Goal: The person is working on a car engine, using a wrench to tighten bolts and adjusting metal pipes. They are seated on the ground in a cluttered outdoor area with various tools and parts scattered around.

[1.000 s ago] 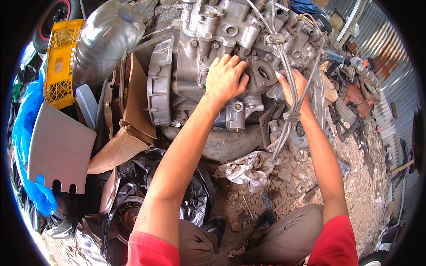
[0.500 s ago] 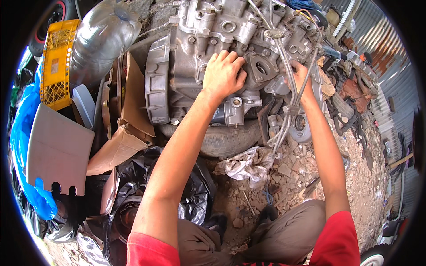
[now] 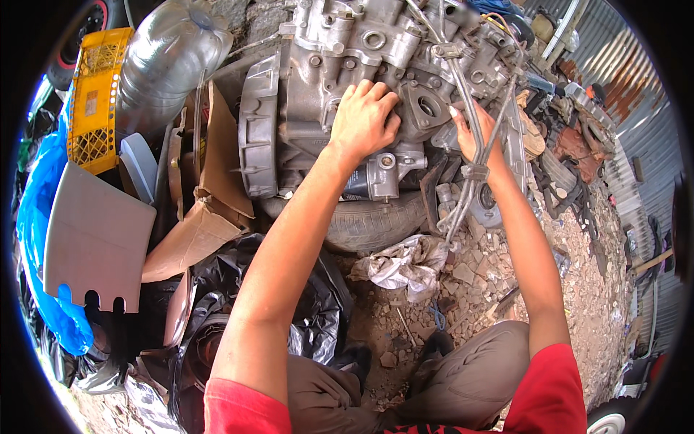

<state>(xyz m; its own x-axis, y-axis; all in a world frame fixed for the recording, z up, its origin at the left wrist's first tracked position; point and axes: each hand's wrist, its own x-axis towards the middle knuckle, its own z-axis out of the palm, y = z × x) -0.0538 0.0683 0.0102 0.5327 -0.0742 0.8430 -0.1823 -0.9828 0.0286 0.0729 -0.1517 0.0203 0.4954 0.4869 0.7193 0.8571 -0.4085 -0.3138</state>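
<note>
A large grey metal engine casting [image 3: 303, 108], with a ribbed housing [image 3: 256, 130] at its left end, lies on an old tyre [image 3: 361, 224]. My left hand [image 3: 360, 123] has its fingers curled over the casting, beside an oval flanged opening [image 3: 423, 105]. My right hand [image 3: 473, 137] is farther right, partly behind bent metal pipes [image 3: 459, 79] joined by clamps; its thumb points up and its fingers are bent, but what they grip is hidden. Below the flange sits a cylindrical fitting [image 3: 383, 177].
To the left are a plastic bottle [image 3: 159, 72], yellow crate [image 3: 97, 94], torn cardboard [image 3: 206, 224], beige panel [image 3: 97, 239], blue plastic [image 3: 47, 181] and black bags [image 3: 318, 304]. A white sack [image 3: 408, 264] lies on rubble [image 3: 470, 275]. Scrap [image 3: 571, 166] and corrugated sheeting [image 3: 629, 87] stand right.
My right hand has shifted slightly among the pipes: its thumb was covered half a second ago and now shows again. My left hand stays on the casting, only marginally higher in the picture.
</note>
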